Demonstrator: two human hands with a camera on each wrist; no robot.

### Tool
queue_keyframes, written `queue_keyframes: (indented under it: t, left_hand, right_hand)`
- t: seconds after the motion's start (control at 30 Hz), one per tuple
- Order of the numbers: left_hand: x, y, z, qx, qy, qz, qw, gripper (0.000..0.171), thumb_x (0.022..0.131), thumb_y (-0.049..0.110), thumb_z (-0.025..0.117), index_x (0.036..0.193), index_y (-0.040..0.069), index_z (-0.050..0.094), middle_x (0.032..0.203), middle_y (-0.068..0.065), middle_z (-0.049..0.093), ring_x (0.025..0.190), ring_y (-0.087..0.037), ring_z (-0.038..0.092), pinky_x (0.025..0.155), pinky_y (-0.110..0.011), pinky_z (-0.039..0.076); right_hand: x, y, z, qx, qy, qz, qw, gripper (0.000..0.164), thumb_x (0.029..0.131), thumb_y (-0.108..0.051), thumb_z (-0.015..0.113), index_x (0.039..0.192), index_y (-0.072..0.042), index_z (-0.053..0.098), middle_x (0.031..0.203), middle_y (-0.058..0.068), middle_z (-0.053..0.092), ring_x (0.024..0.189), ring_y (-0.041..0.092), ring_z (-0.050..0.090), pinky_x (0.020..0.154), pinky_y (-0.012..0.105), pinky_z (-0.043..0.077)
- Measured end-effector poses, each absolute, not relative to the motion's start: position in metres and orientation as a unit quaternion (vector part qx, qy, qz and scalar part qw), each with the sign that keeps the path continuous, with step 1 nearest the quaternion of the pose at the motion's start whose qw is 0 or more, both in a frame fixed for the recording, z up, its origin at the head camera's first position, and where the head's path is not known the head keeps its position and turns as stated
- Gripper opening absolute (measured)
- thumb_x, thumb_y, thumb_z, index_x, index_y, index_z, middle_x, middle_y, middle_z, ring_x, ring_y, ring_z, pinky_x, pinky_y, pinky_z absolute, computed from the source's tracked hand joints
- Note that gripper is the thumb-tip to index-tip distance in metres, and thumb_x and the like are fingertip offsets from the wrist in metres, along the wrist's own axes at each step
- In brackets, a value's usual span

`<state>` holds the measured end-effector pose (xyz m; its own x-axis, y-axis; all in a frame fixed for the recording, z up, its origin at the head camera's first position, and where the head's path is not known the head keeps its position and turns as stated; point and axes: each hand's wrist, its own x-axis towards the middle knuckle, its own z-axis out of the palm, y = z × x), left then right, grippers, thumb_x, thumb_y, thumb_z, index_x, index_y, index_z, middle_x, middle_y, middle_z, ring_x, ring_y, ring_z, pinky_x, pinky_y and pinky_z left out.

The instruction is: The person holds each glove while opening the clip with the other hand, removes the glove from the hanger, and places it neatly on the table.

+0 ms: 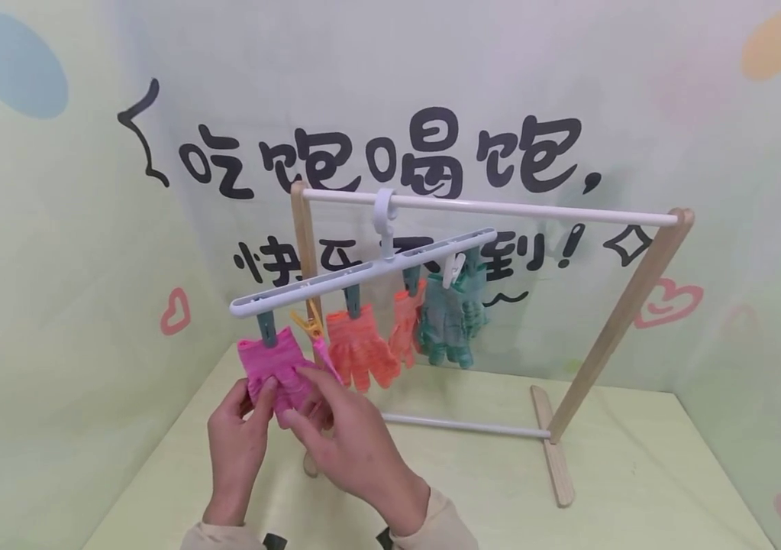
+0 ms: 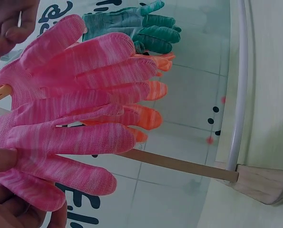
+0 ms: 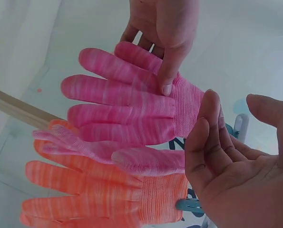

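My left hand [image 1: 235, 451] pinches a pink knit glove [image 1: 268, 360], its thumb on the front and the other fingers behind. A dark green peg [image 1: 267, 328] clips this glove's cuff to the left end of a pale blue hanger [image 1: 335, 283]. Beside the glove is my right hand [image 1: 363, 447]; in the right wrist view its fingers [image 3: 210, 142] are relaxed near the cuff and hold nothing. A second pink glove [image 2: 79, 66] hangs close by from a yellow clip [image 1: 309, 325], partly hidden behind my right hand in the head view.
Orange gloves [image 1: 359, 347] and green gloves [image 1: 446, 321] hang farther along the tilted hanger, with a white clip [image 1: 454, 270] by the green ones. The hanger hooks over the white top rod [image 1: 534, 208] of a rack with wooden legs [image 1: 610, 344], standing on a pale table [image 1: 624, 466].
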<state>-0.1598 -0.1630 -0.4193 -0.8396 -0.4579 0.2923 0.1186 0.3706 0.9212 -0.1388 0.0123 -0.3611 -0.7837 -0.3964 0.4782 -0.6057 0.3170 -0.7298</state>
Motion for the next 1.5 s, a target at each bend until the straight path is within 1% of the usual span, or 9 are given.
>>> queue_keyframes:
  t: [0.17,0.37,0.67,0.87,1.0,1.1,1.2,1.3,1.5]
  left_hand:
    - [-0.156,-0.164,-0.421,0.117,-0.788,-0.547,0.257,0.031,0.101,0.040,0.068,0.110,0.011,0.075,0.085,0.023,0.067,0.089,0.007,0.063,0.066,-0.017,0.052]
    - [-0.154,-0.162,-0.420,0.130,-0.793,-0.544,0.242,0.034,0.101,0.044,0.066,0.116,0.014,0.075,0.087,0.029,0.065,0.092,0.010,0.061,0.068,-0.016,0.052]
    - [-0.150,-0.157,-0.420,0.123,-0.785,-0.551,0.254,0.027,0.103,0.034,0.066,0.112,0.010,0.075,0.086,0.030,0.064,0.090,0.007,0.063,0.070,-0.014,0.053]
    - [-0.147,-0.155,-0.421,0.116,-0.787,-0.548,0.260,0.024,0.103,0.031,0.067,0.111,0.010,0.075,0.085,0.029,0.066,0.090,0.009,0.062,0.069,-0.014,0.051]
    - [-0.146,-0.155,-0.422,0.110,-0.786,-0.549,0.263,0.024,0.101,0.032,0.069,0.109,0.010,0.075,0.085,0.026,0.067,0.088,0.008,0.062,0.065,-0.017,0.049]
    - [-0.146,-0.154,-0.422,0.112,-0.785,-0.551,0.261,0.023,0.101,0.032,0.070,0.107,0.011,0.075,0.084,0.027,0.067,0.087,0.009,0.062,0.064,-0.018,0.048]
    - [-0.146,-0.153,-0.424,0.116,-0.787,-0.547,0.261,0.021,0.101,0.031,0.069,0.104,0.011,0.075,0.084,0.028,0.067,0.088,0.010,0.062,0.064,-0.018,0.048]
    - [-0.146,-0.154,-0.427,0.113,-0.788,-0.544,0.264,0.020,0.101,0.031,0.070,0.099,0.011,0.073,0.085,0.025,0.068,0.089,0.011,0.062,0.066,-0.016,0.049]
    - [-0.146,-0.154,-0.431,0.110,-0.789,-0.544,0.265,0.018,0.102,0.029,0.068,0.100,0.012,0.073,0.089,0.024,0.070,0.091,0.011,0.062,0.077,-0.009,0.048]
  right_hand:
    - [-0.147,0.008,-0.356,0.315,-0.795,0.509,0.091,0.049,0.102,-0.026,0.068,0.148,-0.016,0.054,0.094,-0.003,0.067,0.079,-0.004,0.057,0.074,0.014,0.055]
    - [-0.153,0.006,-0.353,0.301,-0.801,0.513,0.075,0.052,0.102,-0.027,0.068,0.151,-0.015,0.052,0.092,-0.004,0.064,0.077,-0.003,0.055,0.071,0.014,0.053]
    - [-0.162,-0.003,-0.348,0.279,-0.789,0.547,0.031,0.056,0.103,-0.030,0.067,0.154,-0.014,0.050,0.085,-0.005,0.059,0.066,-0.001,0.052,0.058,0.017,0.049]
    - [-0.168,-0.008,-0.344,0.283,-0.782,0.555,0.032,0.059,0.103,-0.025,0.066,0.157,-0.011,0.045,0.083,-0.004,0.059,0.062,-0.001,0.049,0.056,0.015,0.046]
    - [-0.172,-0.012,-0.341,0.279,-0.775,0.567,0.027,0.060,0.104,-0.025,0.065,0.157,-0.009,0.043,0.080,-0.004,0.060,0.062,-0.001,0.050,0.058,0.015,0.046]
    - [-0.175,-0.014,-0.339,0.268,-0.775,0.572,0.019,0.060,0.104,-0.029,0.065,0.157,-0.010,0.043,0.074,-0.004,0.059,0.056,0.001,0.050,0.053,0.017,0.044]
    - [-0.177,-0.017,-0.337,0.254,-0.774,0.580,0.019,0.058,0.105,-0.035,0.063,0.156,-0.014,0.045,0.070,-0.004,0.061,0.056,0.001,0.052,0.056,0.017,0.046]
    - [-0.180,-0.021,-0.336,0.247,-0.758,0.603,0.008,0.054,0.106,-0.037,0.060,0.155,-0.017,0.048,0.066,-0.002,0.061,0.051,0.004,0.052,0.052,0.018,0.045]
    - [-0.187,-0.026,-0.334,0.255,-0.689,0.677,-0.045,0.043,0.111,-0.032,0.050,0.152,-0.018,0.050,0.062,0.002,0.055,0.038,0.012,0.046,0.038,0.020,0.039]
